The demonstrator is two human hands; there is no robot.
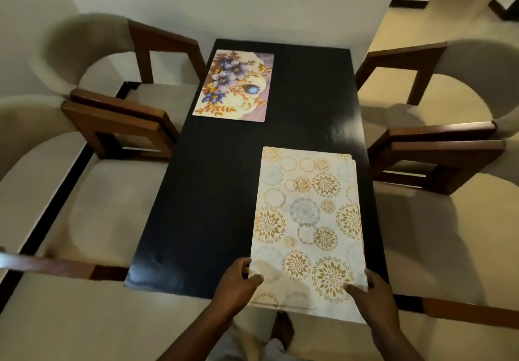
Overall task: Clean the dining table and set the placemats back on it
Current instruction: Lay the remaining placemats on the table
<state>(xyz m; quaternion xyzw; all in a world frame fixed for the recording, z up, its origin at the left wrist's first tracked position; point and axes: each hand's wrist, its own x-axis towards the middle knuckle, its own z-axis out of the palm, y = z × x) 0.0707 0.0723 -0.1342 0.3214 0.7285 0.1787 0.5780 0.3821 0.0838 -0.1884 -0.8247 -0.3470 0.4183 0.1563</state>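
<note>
At table (219, 192) near-right edge, L hand (238, 279) & R hand (375, 290) each pinch a near corner of placemat stack (306, 214), prob. to lift for dealing out; floral placemat (234, 85) already laid far-left.

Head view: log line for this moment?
left hand: grips mat stack | right hand: grips mat stack | floral mat: flat, far left of table

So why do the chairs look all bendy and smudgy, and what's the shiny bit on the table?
Head view: the wide-angle lens bows the chairs at the edges, and they look smeared, probably by motion; the shiny bit is light glaring off the black table near its left corner; the floral placemat and the stacked circle-patterned placemats in the middle look fairly sharp.
</note>
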